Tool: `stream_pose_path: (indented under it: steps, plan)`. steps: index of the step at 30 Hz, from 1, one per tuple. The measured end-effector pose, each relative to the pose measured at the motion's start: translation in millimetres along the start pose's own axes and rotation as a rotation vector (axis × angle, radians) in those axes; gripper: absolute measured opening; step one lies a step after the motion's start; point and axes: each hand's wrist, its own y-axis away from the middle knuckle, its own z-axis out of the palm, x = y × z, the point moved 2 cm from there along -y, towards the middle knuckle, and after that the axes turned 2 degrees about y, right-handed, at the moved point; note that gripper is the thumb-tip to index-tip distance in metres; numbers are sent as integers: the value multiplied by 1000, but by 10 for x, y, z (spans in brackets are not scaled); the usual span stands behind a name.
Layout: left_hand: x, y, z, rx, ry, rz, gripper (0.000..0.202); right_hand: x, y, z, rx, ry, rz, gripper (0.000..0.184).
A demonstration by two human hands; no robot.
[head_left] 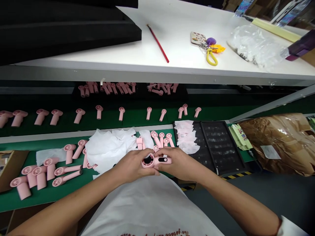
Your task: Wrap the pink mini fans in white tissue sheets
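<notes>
Both hands of the person are closed around one pink fan (pixel 155 160), just in front of the apron (pixel 152 203). The left hand (pixel 135 165) grips it at the round head, and the right hand (pixel 178 162) has the handle between thumb and fingers, with its black panel facing up.

From where I stand, the largest thing is the white shelf (pixel 177 42), above and beyond the hands. Below it is the green counter (pixel 65 194), and behind this runs a dark green strip (pixel 135 114), where more pink fans are spread in a row. At the right sits a big brown bag (pixel 283 144), rather wrinkled. One black block (pixel 69 36) occupies the left end of the shelf. On the counter, a black tray (pixel 222 147) is to the right of the hands, carrying a column of white wraps (pixel 187 139) on its left part. White sheets (pixel 110 146) are heaped beside the left hand, and loose fans (pixel 41 178) lie farther left. Smaller are the keyring (pixel 210 49) and the thin red pencil (pixel 157 43), both on the shelf.
</notes>
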Motion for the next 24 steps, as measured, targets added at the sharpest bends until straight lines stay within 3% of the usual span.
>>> stream_pose_path:
  steps: [3,7,12,15,17,18,20,22,23,24]
  plan:
    - [-24,51,-70,57,130,-10,79,124,11,65,12,-214,25,47]
    - [-94,189,-26,-52,269,1,75,293,67,230,-144,-369,0,62]
    - [-128,218,140,-203,82,-24,95,331,117,379,-129,-121,-227,54]
    - [-118,132,107,-219,30,-40,97,365,71,409,-84,-184,-166,43]
    - [-108,104,-18,-58,-12,-25,88,441,12,429,-66,-349,-31,34]
    - [-106,119,-98,111,-39,-14,79,491,-21,445,-54,-467,41,32]
    - [-116,229,-232,588,-58,12,59,589,-85,495,-7,-753,148,35]
    - [-158,389,-221,1005,60,24,50,651,-140,571,70,-1040,209,40]
    - [-194,443,-153,1093,184,-2,51,658,-163,619,102,-1163,232,41]
    - [-232,465,-56,1086,332,-53,55,647,-184,670,131,-1262,251,43]
